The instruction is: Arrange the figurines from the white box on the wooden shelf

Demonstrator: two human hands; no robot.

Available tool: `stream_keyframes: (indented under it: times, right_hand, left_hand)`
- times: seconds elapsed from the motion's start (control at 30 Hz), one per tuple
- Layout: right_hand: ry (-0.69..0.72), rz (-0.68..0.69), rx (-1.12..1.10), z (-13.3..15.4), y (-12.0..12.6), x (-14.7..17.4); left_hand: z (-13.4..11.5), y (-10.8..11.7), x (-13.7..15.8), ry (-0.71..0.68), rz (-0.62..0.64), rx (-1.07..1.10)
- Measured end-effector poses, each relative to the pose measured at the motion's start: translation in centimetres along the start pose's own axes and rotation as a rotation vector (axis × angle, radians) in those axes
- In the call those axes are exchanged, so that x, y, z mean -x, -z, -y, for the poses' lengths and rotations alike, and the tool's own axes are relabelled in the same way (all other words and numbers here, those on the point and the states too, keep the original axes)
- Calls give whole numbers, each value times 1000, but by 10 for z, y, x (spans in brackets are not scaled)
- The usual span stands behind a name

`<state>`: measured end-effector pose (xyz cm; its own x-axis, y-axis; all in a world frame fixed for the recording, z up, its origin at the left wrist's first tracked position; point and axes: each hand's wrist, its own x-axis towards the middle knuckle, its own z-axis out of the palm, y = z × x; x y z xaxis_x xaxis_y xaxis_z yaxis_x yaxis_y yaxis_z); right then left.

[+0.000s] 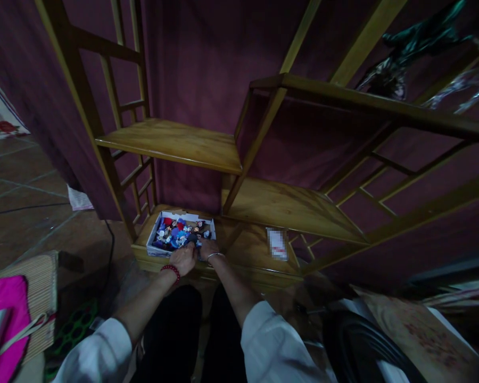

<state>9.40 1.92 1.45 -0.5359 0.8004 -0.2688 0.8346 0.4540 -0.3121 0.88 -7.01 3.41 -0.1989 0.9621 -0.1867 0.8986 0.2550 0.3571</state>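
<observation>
A white-sided open box (pixel 155 250) sits at the left end of the bottom shelf (pixel 243 239) of a wooden shelving unit (pixel 245 169), filled with a jumble of small figures (pixel 179 230) in blue, white, red and darker colours. Both hands are at the near right part of the box. The left hand (pixel 184 258), with a red beaded bracelet (pixel 171 271) at its wrist, reaches over the front edge, its fingers in among the nearest pieces. The right hand (pixel 208 248), with a silver-coloured bangle (pixel 215 255), is just beside it at the right front corner, its fingers pointing in toward the left hand. The fingers of both are too small and dark to read, so I cannot tell whether either hand is closed on a piece. Farther right on the same shelf, well apart from the box, lies a pale rectangular item (pixel 277 243), its surface blurred out. Above the box runs a bare wooden shelf (pixel 175 141), and a dark reddish curtain (pixel 199 58) hangs behind the unit. To the left are the tiled floor (pixel 32 175) and a bright pink cloth (pixel 18 292) on a woven mat (pixel 42 282).
</observation>
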Motion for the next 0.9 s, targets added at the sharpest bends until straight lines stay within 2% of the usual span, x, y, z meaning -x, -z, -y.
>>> stream_keyframes:
  times: [0.17, 0.3, 0.47, 0.67, 0.9]
  right_hand:
    - [8, 52, 15, -2, -6, -13]
    - [-10, 45, 18, -4, -9, -20]
    - [6, 18, -9, -7, -11, -21]
    - [-9, 5, -21, -8, -13, -22]
    - [-23, -31, -67, -10, -16, -23]
  left_hand:
    - [15, 5, -20, 186, -10, -39]
    - [28, 2, -36, 137, 74, -63]
    - [35, -4, -49, 67, 74, -68]
    - [39, -4, -54, 17, 84, -37]
    - [40, 3, -54, -6, 194, -19]
